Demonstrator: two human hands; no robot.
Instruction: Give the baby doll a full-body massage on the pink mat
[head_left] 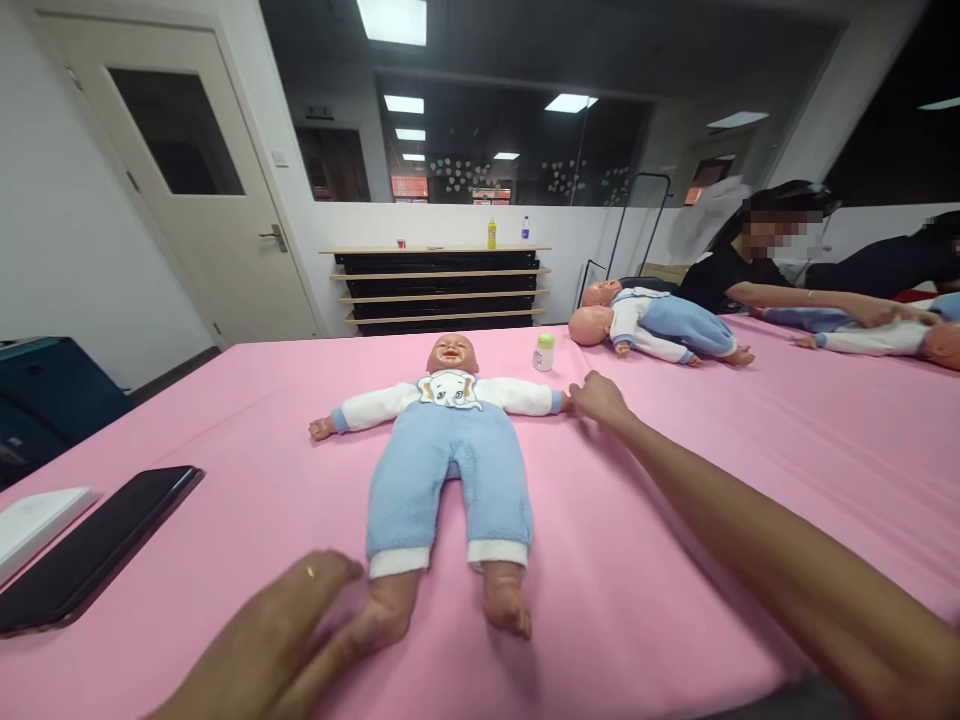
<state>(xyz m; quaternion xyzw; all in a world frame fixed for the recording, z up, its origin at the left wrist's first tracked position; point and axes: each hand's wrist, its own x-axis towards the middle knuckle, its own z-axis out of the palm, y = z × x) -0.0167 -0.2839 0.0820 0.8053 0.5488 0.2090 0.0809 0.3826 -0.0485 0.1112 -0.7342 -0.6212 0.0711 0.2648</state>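
A baby doll (453,430) lies face up on the pink-covered table (637,600), arms spread, in a white top with an elephant face and light blue trousers. My left hand (285,620) is beside the doll's bare foot (390,606) on the left of the picture. Its thumb touches the foot, while the other fingers stay apart from the thumb; some blur softens them. At the doll's outstretched arm on the right, my right hand (600,398) has its fingertips closed around the small doll hand (566,402).
A white bottle with a green cap (544,352) stands past the doll's arm. Two more dolls (660,325) lie at the back right, near a person (750,260) handling another doll. A black phone (105,545) and a white box (37,525) lie at left.
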